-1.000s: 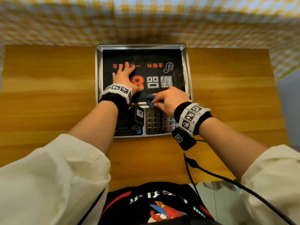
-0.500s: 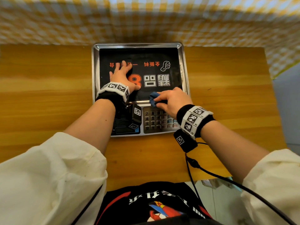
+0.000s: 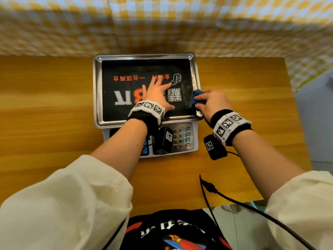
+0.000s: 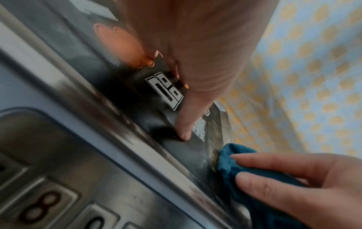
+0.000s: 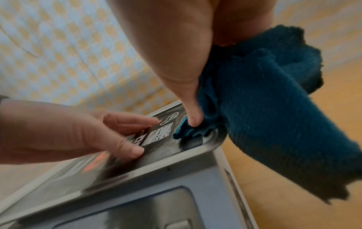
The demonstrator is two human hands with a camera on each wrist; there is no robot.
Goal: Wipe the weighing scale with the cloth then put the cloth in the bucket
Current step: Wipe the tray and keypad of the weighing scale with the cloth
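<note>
The weighing scale (image 3: 98, 91) sits at the table's far middle, a steel pan with a black printed mat and a keypad (image 3: 182, 137) at the near side. My left hand (image 3: 158, 92) lies flat on the mat with its fingers spread. My right hand (image 3: 212, 103) grips a bunched dark blue cloth (image 3: 194, 100) against the pan's near right corner. In the right wrist view the cloth (image 5: 274, 108) hangs from my right hand over the scale's corner (image 5: 205, 148). The left wrist view shows the cloth (image 4: 235, 161) on the mat beside my left thumb (image 4: 188, 120). No bucket is in view.
The wooden table (image 3: 45, 109) spreads left and right of the scale. A yellow and white checked cloth (image 3: 162, 24) hangs behind it. A black cable (image 3: 234, 199) runs from my right wrist across the near table edge.
My right hand has slid the cloth from the pan's near middle edge to its near right corner. My left hand has shifted right across the mat. The head view has moved closer.
</note>
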